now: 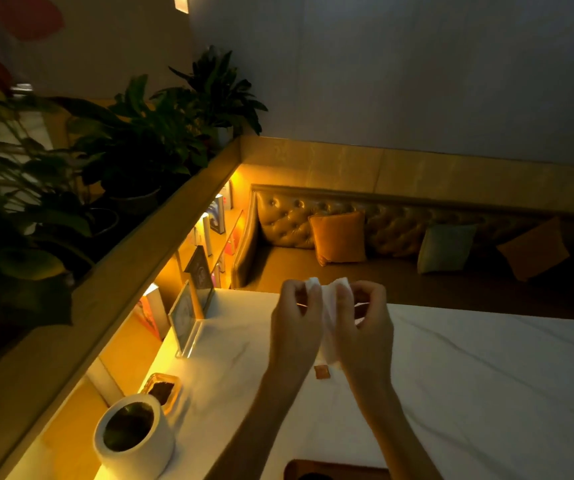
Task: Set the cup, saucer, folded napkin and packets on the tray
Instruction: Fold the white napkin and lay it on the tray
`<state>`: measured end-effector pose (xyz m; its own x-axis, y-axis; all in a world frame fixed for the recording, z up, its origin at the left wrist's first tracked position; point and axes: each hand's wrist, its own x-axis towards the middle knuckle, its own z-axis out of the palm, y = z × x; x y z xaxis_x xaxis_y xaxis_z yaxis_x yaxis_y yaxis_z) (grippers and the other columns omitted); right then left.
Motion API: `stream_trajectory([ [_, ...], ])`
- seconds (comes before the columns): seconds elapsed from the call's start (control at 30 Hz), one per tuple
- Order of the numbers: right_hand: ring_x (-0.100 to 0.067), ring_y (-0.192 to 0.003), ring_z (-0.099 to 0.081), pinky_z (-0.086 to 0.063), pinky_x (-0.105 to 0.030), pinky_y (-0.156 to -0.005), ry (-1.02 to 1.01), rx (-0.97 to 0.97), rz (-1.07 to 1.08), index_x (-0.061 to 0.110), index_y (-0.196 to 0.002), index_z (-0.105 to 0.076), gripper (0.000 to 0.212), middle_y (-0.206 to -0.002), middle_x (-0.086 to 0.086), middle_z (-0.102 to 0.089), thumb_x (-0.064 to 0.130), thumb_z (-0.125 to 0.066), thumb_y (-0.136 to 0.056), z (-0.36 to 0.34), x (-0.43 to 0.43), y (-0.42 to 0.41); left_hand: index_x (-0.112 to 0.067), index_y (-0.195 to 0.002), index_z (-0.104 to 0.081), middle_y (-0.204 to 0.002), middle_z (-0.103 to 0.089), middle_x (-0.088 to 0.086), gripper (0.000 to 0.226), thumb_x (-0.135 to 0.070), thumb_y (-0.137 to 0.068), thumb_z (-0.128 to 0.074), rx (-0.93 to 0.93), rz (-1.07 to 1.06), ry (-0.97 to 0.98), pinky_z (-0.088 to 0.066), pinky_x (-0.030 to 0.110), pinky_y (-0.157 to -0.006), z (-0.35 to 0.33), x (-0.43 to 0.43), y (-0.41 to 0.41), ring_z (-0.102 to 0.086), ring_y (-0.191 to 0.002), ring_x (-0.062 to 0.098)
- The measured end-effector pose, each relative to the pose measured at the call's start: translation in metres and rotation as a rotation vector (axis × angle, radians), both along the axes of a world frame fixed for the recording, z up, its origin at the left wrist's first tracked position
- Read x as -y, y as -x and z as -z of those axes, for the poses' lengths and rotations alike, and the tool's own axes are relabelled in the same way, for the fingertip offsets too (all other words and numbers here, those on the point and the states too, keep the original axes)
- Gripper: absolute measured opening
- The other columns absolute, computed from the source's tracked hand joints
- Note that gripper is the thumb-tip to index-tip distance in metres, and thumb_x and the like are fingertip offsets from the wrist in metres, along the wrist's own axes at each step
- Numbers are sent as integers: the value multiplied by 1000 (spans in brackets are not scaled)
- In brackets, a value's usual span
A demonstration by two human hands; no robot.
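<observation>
Napkin, white, hangs pinched between both hands above the white counter: left hand fingers closed on its left top corner, right hand fingers on the right. A small orange packet lies below them.

Two hands are counted: one left hand and one right hand. One white napkin is counted. One small orange packet is counted on one white table. One tray is partly shown at the bottom edge. One white pot is counted. Three cushions are counted: orange, pale, orange.
</observation>
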<state>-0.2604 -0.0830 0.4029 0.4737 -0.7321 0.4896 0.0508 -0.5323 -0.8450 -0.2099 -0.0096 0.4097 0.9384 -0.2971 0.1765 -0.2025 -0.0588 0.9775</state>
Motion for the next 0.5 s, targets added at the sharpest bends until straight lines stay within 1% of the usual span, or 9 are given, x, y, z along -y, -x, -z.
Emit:
stream_trajectory([
  [0.03,-1,-76,-65,-53,-14,-58,-8,28,-29,36,-98,-49,19,-83,19,-63,52,-54,-88,3,-11,-4,-28,-105,-54,-85,-61,-19,14,-39,-97,-50,22,-8,-3,-49,7,-59,0,-4,2,-61,-79,-10],
  [0.1,-3,-79,-66,-57,-18,-65,-23,71,-60,33,-100,-52,17,-87,22,-63,45,-55,-88,8,-27,-8,-29,-105,-57,-88,-62,-23,13,-38,-96,-52,65,-30,-18,-47,2,-61,-1,-12,3,-61,-80,-10],
  [0.13,-5,-80,-66,-58,-21,-66,-33,88,-68,31,-100,-53,18,-88,21,-63,43,-56,-87,10,-31,-10,-31,-103,-57,-88,-61,-25,10,-36,-96,-53,75,-41,-20,-46,2,-63,-1,-16,3,-60,-82,-10],
  [0.2,-5,-82,-67,-59,-23,-68,-54,116,-82,30,-101,-54,19,-90,20,-65,43,-58,-87,12,-35,-11,-34,-103,-57,-89,-60,-27,8,-32,-95,-55,88,-65,-21,-44,3,-66,0,-21,3,-58,-84,-10],
  [0.27,-4,-84,-66,-59,-23,-69,-66,143,-56,32,-101,-55,20,-91,17,-66,46,-59,-87,13,-35,-11,-30,-106,-62,-88,-59,-26,12,-31,-94,-58,101,-104,-19,-44,-1,-64,2,-25,4,-57,-82,-12],
  [0.33,-6,-85,-66,-59,-24,-69,-78,165,-7,35,-100,-55,20,-92,15,-67,48,-59,-85,13,-33,-10,-22,-111,-66,-89,-60,-23,19,-28,-94,-60,120,-150,-24,-41,-7,-66,3,-25,6,-56,-80,-12],
  [0.43,-5,-86,-66,-59,-22,-69,-68,177,-8,35,-98,-56,17,-92,16,-67,44,-62,-86,14,-29,-10,-17,-112,-68,-96,-63,-17,22,-26,-93,-61,140,-149,1,-42,-7,-70,1,-22,10,-58,-83,-10],
  [0.5,-4,-88,-66,-59,-22,-70,-76,176,-22,32,-99,-57,15,-93,17,-67,40,-63,-87,14,-29,-9,-18,-111,-69,-98,-65,-15,22,-26,-92,-61,146,-135,24,-47,0,-74,-1,-21,13,-61,-86,-6],
])
